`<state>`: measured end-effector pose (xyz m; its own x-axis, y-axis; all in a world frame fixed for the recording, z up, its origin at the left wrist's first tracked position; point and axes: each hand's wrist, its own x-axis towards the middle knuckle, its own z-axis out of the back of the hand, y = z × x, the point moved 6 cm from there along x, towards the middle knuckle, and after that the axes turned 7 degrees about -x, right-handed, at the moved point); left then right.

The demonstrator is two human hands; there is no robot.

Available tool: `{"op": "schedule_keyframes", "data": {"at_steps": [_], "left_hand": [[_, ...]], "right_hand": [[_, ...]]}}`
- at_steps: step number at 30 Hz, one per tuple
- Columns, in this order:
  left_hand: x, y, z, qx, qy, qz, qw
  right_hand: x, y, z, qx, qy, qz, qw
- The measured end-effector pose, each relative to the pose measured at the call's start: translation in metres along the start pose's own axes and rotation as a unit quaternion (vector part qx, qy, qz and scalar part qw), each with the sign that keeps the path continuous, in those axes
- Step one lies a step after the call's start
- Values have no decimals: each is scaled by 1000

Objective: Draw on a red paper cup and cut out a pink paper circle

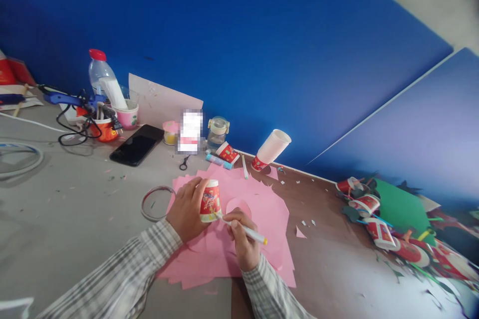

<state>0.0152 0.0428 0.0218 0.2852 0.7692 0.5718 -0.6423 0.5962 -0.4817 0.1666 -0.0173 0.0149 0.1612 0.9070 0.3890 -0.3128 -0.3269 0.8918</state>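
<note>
My left hand [189, 207] is wrapped round a red patterned paper cup [210, 200], which stands upside down over the pink paper. Between the fingers of my right hand [241, 237] is a white marker [255, 235] with a yellow end. Its tip meets the lower edge of the cup, where a yellowish band runs along the rim. Beneath both hands lie several sheets of pink paper [267, 214] with jagged edges. A round pink paper piece [238, 205] rests just behind my right hand.
A roll of tape [144, 204] lies left of the paper. Behind stand a black phone [137, 145], a glass jar [217, 133], a glue stick [219, 161], a tipped red cup [227, 153] and a leaning stack of white cups [275, 145]. Decorated cups [379, 233] crowd the right.
</note>
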Motion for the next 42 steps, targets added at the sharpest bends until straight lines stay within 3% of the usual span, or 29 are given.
{"op": "schedule_keyframes", "data": {"at_steps": [37, 42], "left_hand": [[-1, -1, -1, -2, -4, -8, 1000], [-1, -1, -1, 1, -1, -11, 1000]], "right_hand": [[2, 0, -2, 27, 7, -15, 1000], [1, -2, 3, 62, -44, -18, 997]]}}
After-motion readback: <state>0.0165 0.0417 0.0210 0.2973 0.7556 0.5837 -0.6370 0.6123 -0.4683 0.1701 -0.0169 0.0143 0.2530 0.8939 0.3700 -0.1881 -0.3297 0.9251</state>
